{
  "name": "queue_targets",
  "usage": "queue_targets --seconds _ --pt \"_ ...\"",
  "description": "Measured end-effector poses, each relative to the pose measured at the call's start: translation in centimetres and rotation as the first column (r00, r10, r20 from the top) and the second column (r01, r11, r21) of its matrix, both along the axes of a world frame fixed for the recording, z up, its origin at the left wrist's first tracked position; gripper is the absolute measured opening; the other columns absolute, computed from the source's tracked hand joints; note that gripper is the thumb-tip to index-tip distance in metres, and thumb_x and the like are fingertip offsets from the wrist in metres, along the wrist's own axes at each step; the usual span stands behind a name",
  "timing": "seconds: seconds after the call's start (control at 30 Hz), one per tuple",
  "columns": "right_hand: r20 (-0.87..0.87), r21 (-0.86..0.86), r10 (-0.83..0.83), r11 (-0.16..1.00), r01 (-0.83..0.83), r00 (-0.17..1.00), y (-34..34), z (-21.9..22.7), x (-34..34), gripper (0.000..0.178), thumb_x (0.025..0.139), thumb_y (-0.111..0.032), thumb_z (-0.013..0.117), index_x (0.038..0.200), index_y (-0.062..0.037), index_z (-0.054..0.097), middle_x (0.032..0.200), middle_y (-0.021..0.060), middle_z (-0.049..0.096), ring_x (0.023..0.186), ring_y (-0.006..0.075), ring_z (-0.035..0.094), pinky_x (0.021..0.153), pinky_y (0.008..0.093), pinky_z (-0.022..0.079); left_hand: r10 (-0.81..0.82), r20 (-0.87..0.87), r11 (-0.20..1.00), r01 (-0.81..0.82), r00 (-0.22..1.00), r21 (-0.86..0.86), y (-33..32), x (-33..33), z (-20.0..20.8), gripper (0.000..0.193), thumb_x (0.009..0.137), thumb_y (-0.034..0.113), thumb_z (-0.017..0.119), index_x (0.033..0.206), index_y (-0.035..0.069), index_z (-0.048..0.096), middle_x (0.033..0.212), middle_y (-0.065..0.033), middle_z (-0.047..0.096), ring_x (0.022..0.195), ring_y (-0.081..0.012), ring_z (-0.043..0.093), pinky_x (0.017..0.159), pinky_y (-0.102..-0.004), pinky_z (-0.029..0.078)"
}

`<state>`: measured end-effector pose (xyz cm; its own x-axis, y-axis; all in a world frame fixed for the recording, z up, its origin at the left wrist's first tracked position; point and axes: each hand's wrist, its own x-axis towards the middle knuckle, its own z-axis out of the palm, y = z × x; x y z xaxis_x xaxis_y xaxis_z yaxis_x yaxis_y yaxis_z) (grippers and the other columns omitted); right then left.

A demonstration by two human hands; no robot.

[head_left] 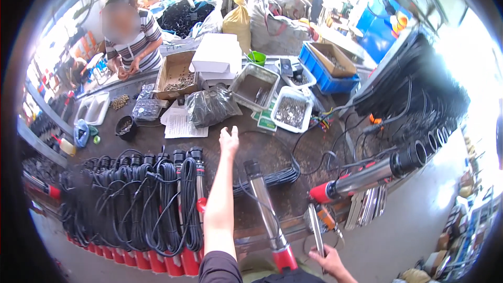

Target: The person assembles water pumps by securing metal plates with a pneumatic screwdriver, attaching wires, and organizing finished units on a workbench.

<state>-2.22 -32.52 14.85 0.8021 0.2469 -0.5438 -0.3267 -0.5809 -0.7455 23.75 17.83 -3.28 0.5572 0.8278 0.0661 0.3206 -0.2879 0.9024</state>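
Note:
My left hand [229, 140] reaches forward over the table, fingers partly bent and a little apart, with nothing visible in them. Just beyond it lies a dark clear-wrapped plastic bag [211, 106]. Low on the right, my right hand [326, 260] is closed round the lower end of a long, narrow silver metal strip [316, 228], held nearly upright. A steel submersible pump [266, 207] with a black top and red base leans against the table edge between my arms. Beside it rests a coiled black cable [277, 177].
Several pumps with bundled cables [141, 204] line the left edge. Another pump [367, 177] lies at right, near stacked metal plates [367, 207]. A grey tray [255, 86], a white tub of small parts [292, 109] and an open carton [177, 75] stand farther back. A person [131, 42] works at far left.

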Motion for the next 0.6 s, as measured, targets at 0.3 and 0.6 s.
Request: queue_targets --seconds 0.3,0.6 --pt "0.004 -0.063 -0.035 0.997 0.035 0.999 0.4 -0.9 0.9 0.023 0.09 -0.018 0.071 0.107 -0.003 0.069 0.071 -0.0032 0.058 0.062 0.0048 0.049 0.059 0.0251 0.044 -0.377 0.111 0.706 0.363 0.919 -0.608 -1.7 -3.2 1.8 0.044 0.1 0.036 0.06 0.127 0.001 0.057 0.092 -0.0102 0.071 0.063 -0.0122 0.064 0.054 -0.0269 0.046" --pt "0.152 0.036 0.182 0.981 -0.19 0.971 3.7 -0.6 3.9 0.021 0.091 -0.012 0.068 0.109 -0.0005 0.066 0.07 -0.003 0.055 0.063 0.0046 0.049 0.059 0.0245 0.042 -0.458 -0.144 0.868 0.407 0.877 -0.284 -5.7 -16.6 1.6 0.032 0.092 0.026 0.065 0.084 -0.004 0.072 0.081 -0.0129 0.075 0.075 -0.0192 0.072 0.074 -0.0349 0.054"
